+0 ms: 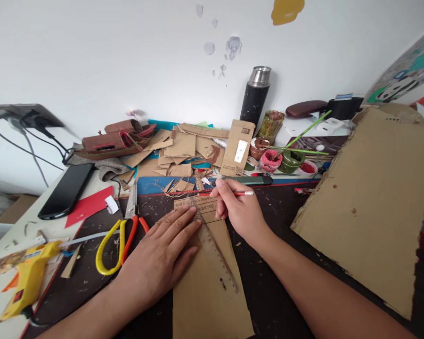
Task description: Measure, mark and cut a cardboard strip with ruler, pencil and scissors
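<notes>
A strip of brown cardboard point(205, 301) with printed text at its far end lies in front of me. Across it rests a clear plastic ruler point(215, 254), slanting from upper left to lower right. My left hand point(169, 240) lies flat on the cardboard, its fingertips on the ruler's upper part. Between the fingers of my right hand point(238, 207) is a red pencil point(243, 193), its white end pointing right and its other end over the cardboard's far edge. Left of my left hand lie scissors point(122, 240) with yellow and orange handles.
A yellow glue gun point(33, 273) and a black phone point(66, 190) lie on the left. Cardboard scraps point(180, 143), paint jars point(270, 161) and a black thermos point(256, 99) line the wall. A large cardboard sheet point(374, 202) stands tilted at right; a green cutter point(249, 180) lies behind my right hand.
</notes>
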A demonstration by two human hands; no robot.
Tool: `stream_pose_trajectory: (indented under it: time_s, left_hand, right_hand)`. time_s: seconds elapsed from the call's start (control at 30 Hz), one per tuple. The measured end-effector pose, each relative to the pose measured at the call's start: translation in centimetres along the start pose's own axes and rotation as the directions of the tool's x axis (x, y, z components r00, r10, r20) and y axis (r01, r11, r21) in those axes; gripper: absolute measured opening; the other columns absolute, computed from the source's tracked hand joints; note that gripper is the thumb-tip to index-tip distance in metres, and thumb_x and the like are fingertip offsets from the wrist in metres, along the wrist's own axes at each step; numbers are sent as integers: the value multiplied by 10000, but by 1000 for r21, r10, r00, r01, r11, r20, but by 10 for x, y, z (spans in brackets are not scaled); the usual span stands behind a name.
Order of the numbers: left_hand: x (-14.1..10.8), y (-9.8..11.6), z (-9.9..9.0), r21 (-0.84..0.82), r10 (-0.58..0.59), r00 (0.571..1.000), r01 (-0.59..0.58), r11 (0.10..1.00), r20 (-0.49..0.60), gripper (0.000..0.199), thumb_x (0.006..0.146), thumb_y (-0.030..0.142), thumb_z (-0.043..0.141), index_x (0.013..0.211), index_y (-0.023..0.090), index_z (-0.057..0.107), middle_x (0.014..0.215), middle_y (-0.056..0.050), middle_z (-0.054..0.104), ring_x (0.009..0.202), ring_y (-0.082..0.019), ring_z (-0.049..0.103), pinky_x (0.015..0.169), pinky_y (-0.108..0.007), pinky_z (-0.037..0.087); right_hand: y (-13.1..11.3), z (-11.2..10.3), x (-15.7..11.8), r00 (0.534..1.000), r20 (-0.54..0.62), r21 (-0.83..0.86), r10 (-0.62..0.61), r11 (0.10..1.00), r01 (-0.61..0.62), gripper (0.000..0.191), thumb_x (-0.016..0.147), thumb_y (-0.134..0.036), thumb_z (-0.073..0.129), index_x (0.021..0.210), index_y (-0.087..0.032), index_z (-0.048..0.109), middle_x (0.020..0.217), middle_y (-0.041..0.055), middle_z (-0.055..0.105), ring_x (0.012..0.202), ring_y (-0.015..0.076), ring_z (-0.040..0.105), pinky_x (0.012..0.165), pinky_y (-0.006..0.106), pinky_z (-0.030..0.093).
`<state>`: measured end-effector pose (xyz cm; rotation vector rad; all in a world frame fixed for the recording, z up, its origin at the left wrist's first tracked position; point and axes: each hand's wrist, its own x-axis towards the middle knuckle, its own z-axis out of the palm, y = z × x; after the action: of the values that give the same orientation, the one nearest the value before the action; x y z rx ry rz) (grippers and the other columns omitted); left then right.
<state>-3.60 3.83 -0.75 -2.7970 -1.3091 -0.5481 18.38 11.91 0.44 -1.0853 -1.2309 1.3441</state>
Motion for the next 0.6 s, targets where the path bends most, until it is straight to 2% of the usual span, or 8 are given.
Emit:
stream_pose_trajectory:
  time_s: [0.6]
  left_hand:
    - [-1, 0, 1, -29, -15, 1000, 14, 999, -5, 470, 1126, 342, 555, 1573, 198, 568, 1654, -124, 581, 1574, -312, 493, 1264, -527, 475]
  right_hand:
    - [0, 0, 0, 1000, 9, -16, -3, 1000, 3, 610, 960, -803, 629, 780, -222, 683, 491, -41, 553, 443, 148, 564, 474, 258, 452]
